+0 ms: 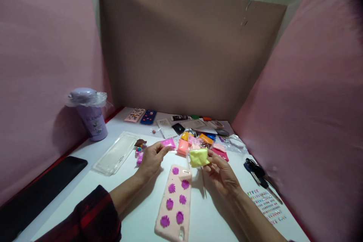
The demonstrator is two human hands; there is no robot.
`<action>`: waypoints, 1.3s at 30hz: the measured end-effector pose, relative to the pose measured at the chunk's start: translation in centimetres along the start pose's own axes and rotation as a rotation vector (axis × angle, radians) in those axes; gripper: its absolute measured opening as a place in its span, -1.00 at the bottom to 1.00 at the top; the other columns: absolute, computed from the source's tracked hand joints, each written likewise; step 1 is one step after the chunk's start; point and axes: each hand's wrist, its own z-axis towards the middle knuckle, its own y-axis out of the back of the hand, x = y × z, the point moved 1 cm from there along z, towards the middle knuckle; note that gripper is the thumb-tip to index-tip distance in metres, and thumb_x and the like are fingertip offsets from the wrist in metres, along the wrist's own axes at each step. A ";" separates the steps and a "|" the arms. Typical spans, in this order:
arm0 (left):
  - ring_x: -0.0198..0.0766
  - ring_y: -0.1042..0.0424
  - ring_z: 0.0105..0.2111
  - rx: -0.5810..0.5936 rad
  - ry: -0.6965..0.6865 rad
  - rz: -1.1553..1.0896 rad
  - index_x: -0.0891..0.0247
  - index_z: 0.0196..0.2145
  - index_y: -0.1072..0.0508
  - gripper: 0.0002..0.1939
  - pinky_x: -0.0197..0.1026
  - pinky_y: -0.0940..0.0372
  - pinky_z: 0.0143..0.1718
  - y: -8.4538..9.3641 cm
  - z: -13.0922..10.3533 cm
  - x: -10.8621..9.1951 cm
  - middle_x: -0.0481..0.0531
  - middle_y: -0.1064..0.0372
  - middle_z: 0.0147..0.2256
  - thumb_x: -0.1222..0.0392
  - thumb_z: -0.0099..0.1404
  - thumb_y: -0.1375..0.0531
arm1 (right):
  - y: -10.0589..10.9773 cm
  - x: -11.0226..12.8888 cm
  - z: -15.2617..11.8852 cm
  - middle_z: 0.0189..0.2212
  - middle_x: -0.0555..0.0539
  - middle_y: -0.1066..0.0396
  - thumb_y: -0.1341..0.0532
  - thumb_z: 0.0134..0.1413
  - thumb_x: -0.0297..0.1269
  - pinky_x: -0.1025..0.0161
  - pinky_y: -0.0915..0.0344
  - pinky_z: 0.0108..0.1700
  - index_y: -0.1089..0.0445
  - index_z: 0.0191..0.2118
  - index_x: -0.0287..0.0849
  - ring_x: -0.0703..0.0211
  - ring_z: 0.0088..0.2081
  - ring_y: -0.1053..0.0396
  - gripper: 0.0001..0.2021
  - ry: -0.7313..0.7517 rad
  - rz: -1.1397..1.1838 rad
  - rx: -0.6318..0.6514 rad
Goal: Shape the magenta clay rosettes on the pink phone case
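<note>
My right hand (222, 174) grips a yellow-green clay packet (199, 157) between thumb and fingers, held up over the table. My left hand (153, 161) is closed in a pinch at the near edge of a bright pink clay packet (169, 143). Between my forearms lies a pale pink phone case (176, 196) decorated with several purple clay flowers. A thin wooden stick (204, 185) rests below my right hand. Beside my left hand sit a brown clay lump (140, 142) and small colourful bits (138, 150).
Several clay packets (206, 138) are piled behind my hands. A clear tray (116, 155) and a purple tumbler (92, 117) stand left, near a black slab (42, 185). Decorated cases (148, 117) lie at the back. On the right are dark-handled tools (259, 174) and a gem sticker sheet (266, 206).
</note>
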 end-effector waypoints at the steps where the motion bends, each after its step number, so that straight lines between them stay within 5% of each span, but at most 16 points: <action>1: -0.39 -0.02 -0.59 0.000 0.000 0.007 0.24 -0.64 -0.15 -0.59 -0.31 0.01 -0.53 0.0 0.0 0.0 -0.18 -0.01 -0.66 -0.03 0.19 -0.16 | 0.0 0.0 0.0 -0.42 0.00 -0.41 -0.25 -0.19 -0.57 0.51 -0.24 -0.62 -0.48 -0.31 -0.26 0.41 -0.53 -0.24 -0.78 0.002 0.003 0.000; 14: -0.22 -0.38 -0.35 0.009 -0.017 0.084 0.23 -0.41 -0.53 -0.88 -0.21 -0.23 -0.29 -0.1 0.0 1.0 0.02 -0.46 -0.37 0.25 0.12 -0.18 | -0.2 0.0 0.2 -0.44 0.01 -0.40 -0.25 -0.21 -0.57 0.51 -0.21 -0.62 -0.46 -0.32 -0.25 0.40 -0.54 -0.23 -0.77 -0.011 0.017 0.001; 20: -0.25 -0.33 -0.51 -0.019 0.062 0.082 0.26 -0.52 -0.51 -0.83 -0.24 -0.24 -0.52 -0.2 -0.2 1.0 0.00 -0.40 -0.54 0.16 0.13 -0.19 | -0.1 -0.1 0.2 -0.45 0.01 -0.40 -0.25 -0.20 -0.54 0.51 -0.21 -0.61 -0.46 -0.28 -0.24 0.41 -0.56 -0.21 -0.75 -0.007 0.003 -0.005; 25: -0.26 -0.34 -0.49 -0.014 0.101 0.034 0.21 -0.22 -0.54 -0.74 -0.28 -0.25 -0.59 -0.2 -0.3 0.6 0.02 -0.46 -0.42 0.14 0.11 -0.23 | -0.1 -0.1 0.1 -0.46 0.01 -0.39 -0.27 -0.19 -0.52 0.51 -0.21 -0.60 -0.47 -0.28 -0.26 0.41 -0.56 -0.21 -0.76 -0.004 -0.015 -0.007; 30: -0.24 -0.39 -0.35 0.135 0.074 -0.098 0.23 -0.32 -0.57 -0.82 -0.25 -0.32 -0.37 -0.7 -0.6 0.1 0.05 -0.48 -0.34 0.14 0.15 -0.22 | -0.4 -0.1 -0.2 -0.44 0.00 -0.40 -0.27 -0.19 -0.52 0.51 -0.24 -0.59 -0.48 -0.26 -0.26 0.40 -0.53 -0.25 -0.74 -0.013 -0.034 -0.024; 35: -0.24 -0.41 -0.38 0.343 0.135 -0.295 0.27 -0.23 -0.54 -0.75 -0.23 -0.33 -0.39 -1.8 -1.6 -0.4 0.08 -0.47 -0.37 0.11 0.17 -0.22 | -0.9 -0.2 -0.4 -0.40 -0.03 -0.43 -0.29 -0.21 -0.50 0.50 -0.27 -0.55 -0.48 -0.23 -0.26 0.37 -0.49 -0.30 -0.71 -0.024 -0.067 -0.014; 39: -0.31 -0.37 -0.45 0.392 0.167 -0.379 0.30 -0.34 -0.55 -0.82 -0.27 -0.28 -0.41 -2.1 -2.0 -0.5 0.05 -0.44 -0.44 0.15 0.16 -0.23 | -1.2 -0.1 -0.6 -0.38 -0.04 -0.44 -0.29 -0.21 -0.48 0.49 -0.28 -0.53 -0.48 -0.21 -0.26 0.37 -0.49 -0.30 -0.70 -0.034 -0.097 0.019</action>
